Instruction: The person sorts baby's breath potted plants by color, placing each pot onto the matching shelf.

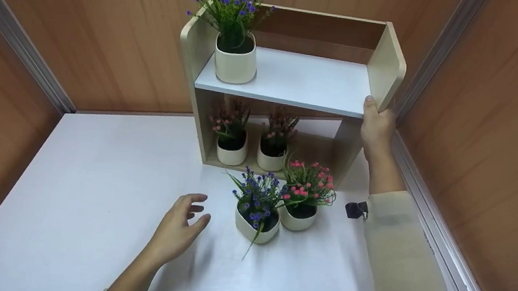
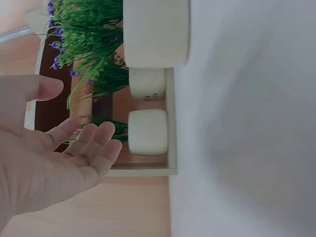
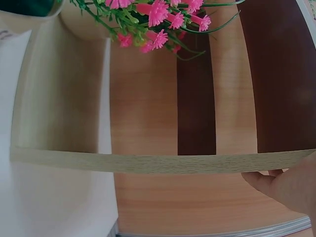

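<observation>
My right hand (image 1: 378, 131) grips the right side panel of a small wooden shelf (image 1: 310, 81), its thumb lying at the white upper board's corner. In the right wrist view that hand (image 3: 291, 187) is at the outer side of the panel (image 3: 173, 163). To the left, my left hand (image 1: 177, 232) hovers over the table with relaxed, slightly bent fingers and nothing in it. Nearest to it is a potted plant with blue-purple flowers (image 1: 256, 219). Beside that pot, in front of the shelf, stands a potted plant with pink flowers (image 1: 303, 202).
Another purple-flowered potted plant (image 1: 235, 65) stands at the left on the upper board. Two pink-flowered pots, one left (image 1: 231, 154) and one right (image 1: 271, 160), sit in the lower compartment. Wooden walls (image 1: 132, 33) enclose the white table (image 1: 107, 188). A dark tag (image 1: 355, 210) hangs by the right sleeve.
</observation>
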`<state>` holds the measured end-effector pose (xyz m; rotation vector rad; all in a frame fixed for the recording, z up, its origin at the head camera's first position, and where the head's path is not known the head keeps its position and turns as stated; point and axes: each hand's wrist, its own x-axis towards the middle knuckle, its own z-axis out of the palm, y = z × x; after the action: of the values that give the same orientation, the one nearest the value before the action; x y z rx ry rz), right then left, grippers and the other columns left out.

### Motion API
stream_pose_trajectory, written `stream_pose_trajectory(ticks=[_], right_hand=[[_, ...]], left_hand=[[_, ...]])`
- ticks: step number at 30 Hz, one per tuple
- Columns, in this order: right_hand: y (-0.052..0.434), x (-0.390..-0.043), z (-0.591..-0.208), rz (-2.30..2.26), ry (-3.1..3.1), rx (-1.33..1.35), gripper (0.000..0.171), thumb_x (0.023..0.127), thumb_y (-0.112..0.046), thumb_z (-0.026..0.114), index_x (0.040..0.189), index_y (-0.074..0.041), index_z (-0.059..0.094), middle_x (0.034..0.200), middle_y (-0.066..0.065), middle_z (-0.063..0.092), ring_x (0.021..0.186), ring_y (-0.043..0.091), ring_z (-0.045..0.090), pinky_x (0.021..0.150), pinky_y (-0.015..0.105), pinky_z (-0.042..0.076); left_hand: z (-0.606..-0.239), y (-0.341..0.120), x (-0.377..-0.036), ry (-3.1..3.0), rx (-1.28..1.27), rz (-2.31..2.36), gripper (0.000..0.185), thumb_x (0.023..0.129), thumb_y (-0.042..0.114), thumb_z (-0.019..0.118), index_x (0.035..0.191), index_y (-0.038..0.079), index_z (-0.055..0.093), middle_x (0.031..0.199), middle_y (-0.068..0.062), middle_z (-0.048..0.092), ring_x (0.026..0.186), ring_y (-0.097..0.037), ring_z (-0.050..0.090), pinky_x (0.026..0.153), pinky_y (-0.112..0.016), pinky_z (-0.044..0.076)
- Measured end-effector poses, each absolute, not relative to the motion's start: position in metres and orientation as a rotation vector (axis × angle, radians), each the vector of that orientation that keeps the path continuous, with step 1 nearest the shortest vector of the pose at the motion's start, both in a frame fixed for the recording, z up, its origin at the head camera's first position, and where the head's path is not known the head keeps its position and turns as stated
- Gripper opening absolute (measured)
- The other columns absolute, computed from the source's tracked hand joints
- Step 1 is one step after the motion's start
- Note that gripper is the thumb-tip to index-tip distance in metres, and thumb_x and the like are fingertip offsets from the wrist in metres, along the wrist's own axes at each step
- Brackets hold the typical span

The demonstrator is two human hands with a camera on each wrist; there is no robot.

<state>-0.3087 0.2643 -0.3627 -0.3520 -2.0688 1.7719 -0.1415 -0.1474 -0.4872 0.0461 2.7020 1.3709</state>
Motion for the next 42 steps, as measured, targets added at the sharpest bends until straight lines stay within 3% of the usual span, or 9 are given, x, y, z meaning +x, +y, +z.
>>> stream_pose_trajectory(ticks=[8,14,18,22,26,35,42], right_hand=[[0.266,-0.309,-0.364,1.764,-2.075,-0.337,0.065,0.114,-0.037,0.049,0.164,0.001,0.034,0.167,0.020,0.046,0.161,0.028,0.041,0.139,0.039,0.023],[0.268,-0.311,-0.364,1.756,-2.069,-0.253,0.065,0.115,-0.033,0.049,0.171,-0.012,0.023,0.172,0.014,0.038,0.167,0.024,0.030,0.141,0.038,0.016],[0.268,-0.310,-0.363,1.755,-2.056,-0.246,0.066,0.115,-0.032,0.050,0.172,-0.013,0.022,0.172,0.015,0.038,0.166,0.025,0.031,0.141,0.038,0.017],[0.267,-0.310,-0.362,1.749,-2.068,-0.269,0.067,0.114,-0.034,0.050,0.171,-0.010,0.024,0.171,0.016,0.039,0.166,0.025,0.033,0.140,0.037,0.019],[0.268,-0.310,-0.363,1.754,-2.061,-0.282,0.066,0.114,-0.035,0.050,0.170,-0.008,0.026,0.169,0.017,0.042,0.163,0.025,0.037,0.140,0.037,0.021],[0.266,-0.309,-0.367,1.741,-2.080,-0.277,0.068,0.114,-0.036,0.051,0.171,-0.012,0.024,0.169,0.016,0.041,0.164,0.026,0.035,0.140,0.039,0.020],[0.264,-0.307,-0.365,1.767,-2.063,-0.258,0.065,0.115,-0.036,0.049,0.167,-0.004,0.028,0.170,0.016,0.041,0.165,0.024,0.033,0.141,0.037,0.016]], left_hand=[[-0.515,-0.133,-0.124,2.601,0.005,1.308,0.055,0.103,0.022,0.074,0.152,0.007,0.054,0.155,-0.014,0.059,0.141,-0.038,0.062,0.118,-0.060,0.051],[-0.523,-0.116,-0.116,2.554,0.073,1.300,0.094,0.096,0.028,0.085,0.168,0.007,0.030,0.172,-0.022,0.036,0.148,-0.045,0.055,0.118,-0.063,0.050],[-0.523,-0.107,-0.115,2.561,0.107,1.314,0.117,0.090,0.034,0.090,0.173,0.006,0.014,0.179,-0.025,0.019,0.154,-0.048,0.047,0.125,-0.066,0.041],[-0.523,-0.099,-0.115,2.562,0.095,1.279,0.128,0.085,0.043,0.093,0.173,0.001,0.010,0.180,-0.027,0.016,0.163,-0.049,0.032,0.132,-0.065,0.029],[-0.524,-0.090,-0.120,2.553,0.101,1.220,0.133,0.083,0.048,0.094,0.172,-0.003,0.009,0.180,-0.029,0.016,0.166,-0.049,0.024,0.135,-0.064,0.025],[-0.527,-0.075,-0.132,2.526,0.156,1.219,0.132,0.083,0.044,0.094,0.170,-0.009,0.009,0.178,-0.033,0.016,0.165,-0.049,0.025,0.135,-0.061,0.026],[-0.530,-0.063,-0.144,2.563,0.185,1.265,0.135,0.081,0.040,0.097,0.168,-0.014,0.008,0.176,-0.038,0.013,0.166,-0.051,0.020,0.136,-0.060,0.022]])
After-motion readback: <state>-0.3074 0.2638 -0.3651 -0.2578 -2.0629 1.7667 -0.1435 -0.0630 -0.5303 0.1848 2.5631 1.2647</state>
